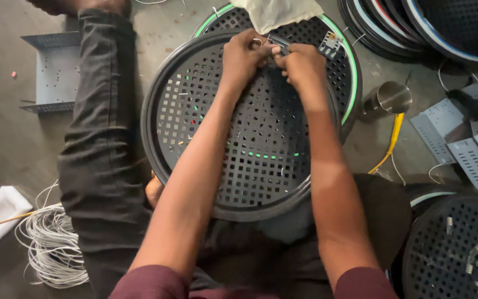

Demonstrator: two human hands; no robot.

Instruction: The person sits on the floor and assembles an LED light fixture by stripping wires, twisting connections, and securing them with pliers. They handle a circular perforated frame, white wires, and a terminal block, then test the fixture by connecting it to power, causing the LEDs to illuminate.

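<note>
Hands (275, 55) pinching wire, perforated round tray (183, 111), steel cup (391, 98)

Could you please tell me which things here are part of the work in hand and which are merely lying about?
In hand:
left hand
right hand
top perforated round grille
small metal piece pinched between the fingers
green-rimmed grille beneath

Lying about:
white wire coil
steel cup
yellow cable
grey perforated brackets
stacked grilles

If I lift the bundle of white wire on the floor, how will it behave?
The white wire coil would probably sag and spread, since its thin loops lie loose and uneven. It looks light for its bulk. Stray strands at its edge might snag or tangle.
</note>
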